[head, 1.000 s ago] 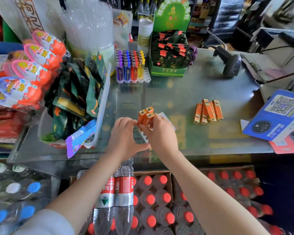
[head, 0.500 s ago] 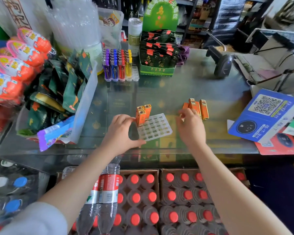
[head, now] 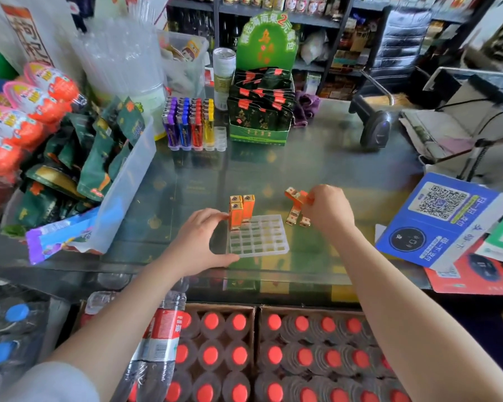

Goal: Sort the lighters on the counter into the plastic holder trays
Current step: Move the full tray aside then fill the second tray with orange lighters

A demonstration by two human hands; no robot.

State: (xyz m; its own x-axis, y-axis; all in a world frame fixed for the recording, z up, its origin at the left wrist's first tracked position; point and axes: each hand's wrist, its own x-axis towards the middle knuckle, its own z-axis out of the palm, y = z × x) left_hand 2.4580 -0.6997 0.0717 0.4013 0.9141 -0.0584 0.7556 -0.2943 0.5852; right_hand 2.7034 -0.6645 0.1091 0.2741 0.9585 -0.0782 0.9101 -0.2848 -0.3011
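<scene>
The left hand [head: 199, 242] grips the near-left corner of the clear holder tray [head: 259, 236], thumb along the front edge and fingers reaching the standing orange lighters [head: 241, 211], which occupy the far-left cells. The right hand [head: 327, 208] pinches one orange lighter [head: 295, 196], lifted at a tilt above the loose orange lighters [head: 296, 219] lying just right of the tray. Most cells of the tray are vacant.

Procedure for this step, as judged from the layout: turn the lifted lighter upright with its metal head up, align its base over the vacant cell adjoining the standing ones, and press straight down until seated. Keep the left hand bracing the tray so it does not slide on the smooth bench. Avoid striking the standing lighters; they sit loosely and would tip.

The glass bench [head: 317, 169] is reflective, with printed packs visible beneath it. At its far side stands a second tray of coloured lighters [head: 189, 123], beside a green display box [head: 259, 132]. A barcode scanner [head: 373, 126] rests at far right, a blue QR card [head: 439, 219] near right, a snack bin [head: 122, 181] at left. Bottle crates [head: 273, 352] sit below.
</scene>
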